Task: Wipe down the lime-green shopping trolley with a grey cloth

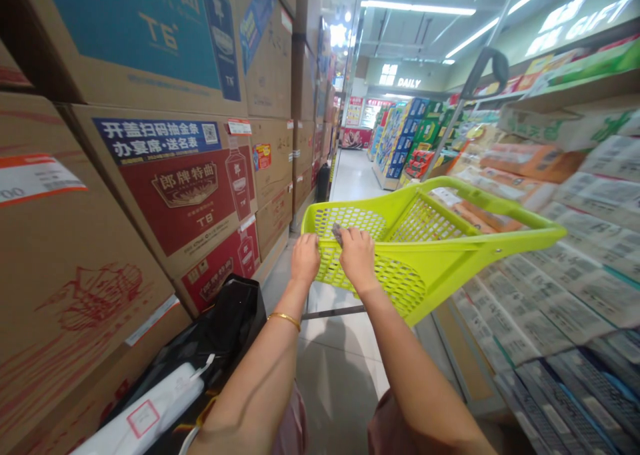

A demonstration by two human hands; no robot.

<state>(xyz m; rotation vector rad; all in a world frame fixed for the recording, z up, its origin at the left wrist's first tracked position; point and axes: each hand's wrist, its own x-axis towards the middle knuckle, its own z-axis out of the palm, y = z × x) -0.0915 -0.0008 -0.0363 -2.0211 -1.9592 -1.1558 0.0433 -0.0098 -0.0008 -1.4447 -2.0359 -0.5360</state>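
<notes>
A lime-green plastic shopping cart (440, 268) with perforated basket walls stands in front of me, turned sideways. My left hand (305, 258) has its fingers wrapped round the rim at the cart's near left corner. A little to the right, my right hand (358, 258) is closed over the same basket's near rim. A small grey thing (338, 233) shows at the right hand's thumb side; its kind is unclear. The fingertips of both hands are partly hidden. A thin gold bangle (284, 319) circles my left wrist.
Stacked cardboard cartons (185, 181) line the left side. Below them lie a black bag (235, 315) and a white package (150, 411), close to my left forearm. Shelves of packaged goods (575, 241) rise on the right. A tiled aisle (353, 168) runs ahead towards stacked displays (400, 141).
</notes>
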